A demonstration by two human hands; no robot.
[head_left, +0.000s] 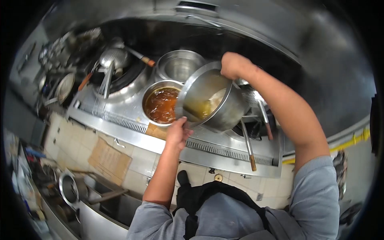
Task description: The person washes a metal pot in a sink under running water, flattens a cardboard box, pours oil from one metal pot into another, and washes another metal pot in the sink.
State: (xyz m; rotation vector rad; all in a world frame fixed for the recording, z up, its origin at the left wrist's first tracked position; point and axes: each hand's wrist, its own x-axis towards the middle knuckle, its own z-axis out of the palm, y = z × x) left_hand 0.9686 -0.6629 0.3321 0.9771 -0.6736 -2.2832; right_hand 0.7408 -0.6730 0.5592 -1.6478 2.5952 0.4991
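Note:
A large steel pot (235, 110) is tipped to the left, its mouth over the edge of a smaller pot. Yellowish liquid (202, 108) lies inside it. My right hand (235, 66) is closed on the upper rim. Lower down, my left hand (178, 134) grips the near side of the rim, thumb up. The smaller steel pot (144, 109) stands on the stove and holds reddish-brown broth (160, 105) with a shiny surface. Whether liquid is passing between the two pots is hard to make out.
Behind stands another steel pot (162, 66). A wok (130, 80) with a strainer (114, 58) and wooden-handled tools sits at left. Another strainer (253, 98) and a ladle handle (249, 148) lie at right. Flattened cardboard (109, 160) covers part of the floor.

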